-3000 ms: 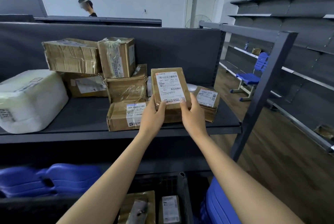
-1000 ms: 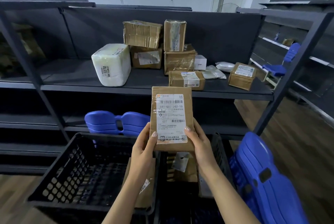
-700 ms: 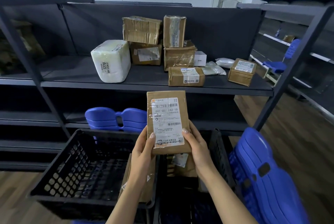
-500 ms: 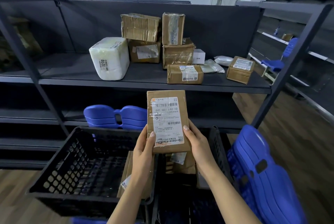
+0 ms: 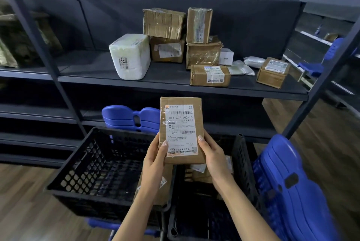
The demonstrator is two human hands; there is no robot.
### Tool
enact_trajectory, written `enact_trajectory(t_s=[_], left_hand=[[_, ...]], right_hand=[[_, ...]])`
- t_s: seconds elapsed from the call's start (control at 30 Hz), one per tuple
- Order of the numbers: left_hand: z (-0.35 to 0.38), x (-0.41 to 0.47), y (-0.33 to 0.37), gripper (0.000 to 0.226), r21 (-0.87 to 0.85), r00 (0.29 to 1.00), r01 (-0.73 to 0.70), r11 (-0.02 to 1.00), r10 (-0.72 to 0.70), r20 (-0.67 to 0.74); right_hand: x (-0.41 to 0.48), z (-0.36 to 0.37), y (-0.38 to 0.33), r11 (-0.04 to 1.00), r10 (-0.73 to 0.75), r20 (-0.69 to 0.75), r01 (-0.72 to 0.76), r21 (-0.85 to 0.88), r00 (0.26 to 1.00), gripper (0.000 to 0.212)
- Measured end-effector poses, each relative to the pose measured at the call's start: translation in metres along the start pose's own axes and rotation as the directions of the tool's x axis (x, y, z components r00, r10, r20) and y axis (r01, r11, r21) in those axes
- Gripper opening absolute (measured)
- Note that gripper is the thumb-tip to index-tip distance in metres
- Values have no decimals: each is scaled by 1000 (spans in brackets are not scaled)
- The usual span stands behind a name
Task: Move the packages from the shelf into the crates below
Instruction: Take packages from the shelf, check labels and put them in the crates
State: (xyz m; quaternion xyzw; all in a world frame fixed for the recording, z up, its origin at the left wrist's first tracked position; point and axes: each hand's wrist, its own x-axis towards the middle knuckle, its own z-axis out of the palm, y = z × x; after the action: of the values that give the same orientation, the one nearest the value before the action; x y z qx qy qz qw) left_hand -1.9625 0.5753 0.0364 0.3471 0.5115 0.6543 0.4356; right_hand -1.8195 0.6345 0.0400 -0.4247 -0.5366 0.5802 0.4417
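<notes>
Clamping the labelled brown package (image 5: pixel 181 129) by its lower end between the left hand (image 5: pixel 154 158) and the right hand (image 5: pixel 213 156), pressing both thumbs onto the printed face and curling the other fingers out of sight behind it. Looking down through the head view: carrying the package in the air, off the shelf (image 5: pixel 136 82) and below its front edge, hovering over the line where the left crate (image 5: pixel 91 165) and the right crate (image 5: pixel 243 161) meet. Standing its long axis upright, label toward the camera, top end pointing at the shelf, bottom end at the crates. Judging the drop as straight down from the grip, with the right crate lying under the right hand and the left crate's mesh floor opening beside the left hand; probably needing a forward tilt to lay the package flat. Leaving on the shelf a flat carton (image 5: pixel 210 75) at the front edge, a small box (image 5: pixel 272 72) near the right front corner, and a white bundle (image 5: pixel 130 56).
</notes>
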Motion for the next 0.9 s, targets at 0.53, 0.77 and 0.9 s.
enact_trajectory(t_s=[0.53, 0.77, 0.9], left_hand=[[-77, 27, -4, 36, 110, 998, 35, 993, -30, -47], [-161, 70, -1, 38, 227, 999, 32, 973, -38, 23], [-206, 92, 8, 35, 250, 994, 37, 968, -61, 90]], right_hand=[[21, 78, 24, 992, 77, -26, -79, -99, 997, 42], [46, 161, 50, 986, 102, -122, -117, -119, 987, 37], [53, 209, 61, 979, 121, -196, -150, -139, 973, 39]])
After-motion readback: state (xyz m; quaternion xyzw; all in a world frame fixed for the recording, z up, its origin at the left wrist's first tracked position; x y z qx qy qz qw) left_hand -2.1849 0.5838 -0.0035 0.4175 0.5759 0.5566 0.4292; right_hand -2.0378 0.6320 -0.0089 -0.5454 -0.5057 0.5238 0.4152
